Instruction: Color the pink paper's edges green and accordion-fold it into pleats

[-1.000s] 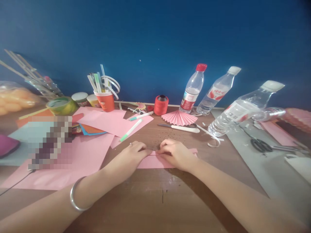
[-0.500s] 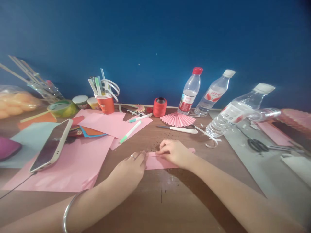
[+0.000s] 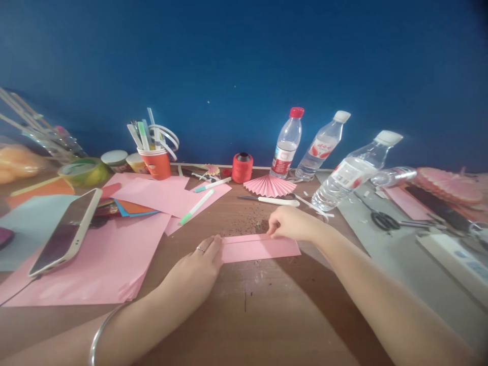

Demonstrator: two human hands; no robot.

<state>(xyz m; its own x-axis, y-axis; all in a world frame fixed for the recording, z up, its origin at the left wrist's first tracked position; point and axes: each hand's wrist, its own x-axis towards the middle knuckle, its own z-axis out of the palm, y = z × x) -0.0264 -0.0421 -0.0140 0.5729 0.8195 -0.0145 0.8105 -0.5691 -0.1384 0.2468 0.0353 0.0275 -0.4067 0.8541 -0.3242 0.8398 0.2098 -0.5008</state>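
Observation:
A folded strip of pink paper (image 3: pixel 263 250) lies flat on the brown table with a narrow fold along its far edge. My left hand (image 3: pixel 204 259), with a ring on one finger, holds the strip's left end, its fingers close together and the fingertips partly hidden. At the far edge, right of the middle, my right hand (image 3: pixel 287 223) has its thumb and fingers closed on the fold. Just beyond the strip, small dark specks are scattered on the table. A pleated pink paper fan (image 3: pixel 270 186) lies farther back beside a white-handled knife (image 3: pixel 278 202).
Pink sheets (image 3: pixel 114 254) and a phone (image 3: pixel 64 231) lie at left. Behind stand a red cup of pens (image 3: pixel 158 165), a red thread spool (image 3: pixel 242 169) and several water bottles (image 3: pixel 285 145). Scissors (image 3: pixel 385 221) rest on a grey sheet at right.
My right hand has slid rightward along the fold, uncovering more of the strip. My left hand stays at the left end. The whole view has shifted slightly.

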